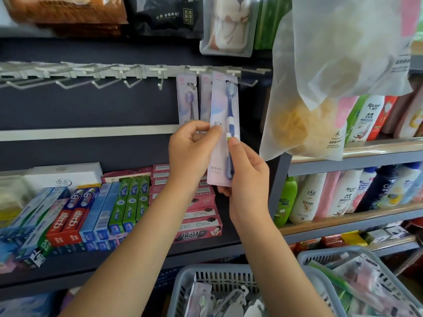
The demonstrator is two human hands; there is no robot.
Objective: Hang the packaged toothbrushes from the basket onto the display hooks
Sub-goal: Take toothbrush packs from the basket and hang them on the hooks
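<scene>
Two hands hold one packaged toothbrush (223,131) at mid-frame: the left hand (191,154) pinches its left edge, the right hand (246,177) grips the lower part, its hang-hole at a display hook (248,83). Light and flat, the card looks bendy, so the low grip suits. Two hung packs (188,99) crowd the left; a hanging plastic bag (320,88) looms right. More wait in the basket (183,284) below.

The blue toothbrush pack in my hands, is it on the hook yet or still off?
On, it seems: the blue toothbrush pack has its hang hole over the hook, though both hands, left and right, grip it.
</scene>
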